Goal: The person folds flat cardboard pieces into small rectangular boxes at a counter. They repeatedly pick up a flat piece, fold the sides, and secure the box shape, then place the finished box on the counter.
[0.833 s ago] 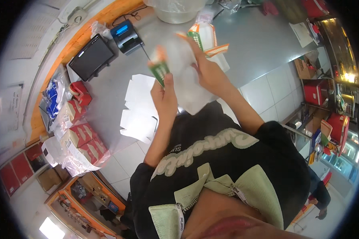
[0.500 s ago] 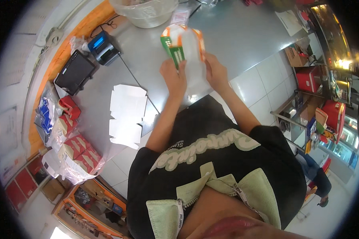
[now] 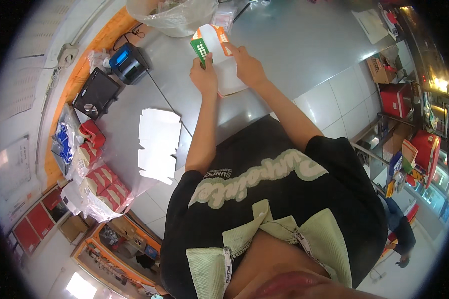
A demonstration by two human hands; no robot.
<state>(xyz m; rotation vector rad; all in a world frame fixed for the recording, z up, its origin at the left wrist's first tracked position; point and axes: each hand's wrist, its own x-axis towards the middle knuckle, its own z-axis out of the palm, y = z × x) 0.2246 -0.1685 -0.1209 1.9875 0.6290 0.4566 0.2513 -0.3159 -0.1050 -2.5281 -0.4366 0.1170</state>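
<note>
A partly folded paperboard box (image 3: pixel 213 42), white inside with green and orange printed sides, is over the steel table in front of me. Its far end is raised into walls, while the near part lies flat and white. My left hand (image 3: pixel 203 77) grips the green left wall, thumb on the inside. My right hand (image 3: pixel 249 67) has its fingers against the orange right wall; some of those fingers are hidden. To the left of my left forearm, a flat white die-cut carton sheet (image 3: pixel 158 144) lies on the table.
Along the left wall are a small black printer (image 3: pixel 128 62), a dark tablet screen (image 3: pixel 97 93) and plastic-wrapped red and cream boxes (image 3: pixel 105 184). A lined bin (image 3: pixel 177 17) stands at the table's far side. At right, a bent-over person (image 3: pixel 401 231) is near the shelves.
Both hands have moved slightly left with the box. Its end walls now look more squared. My right hand has shifted its fingers along the orange wall.
</note>
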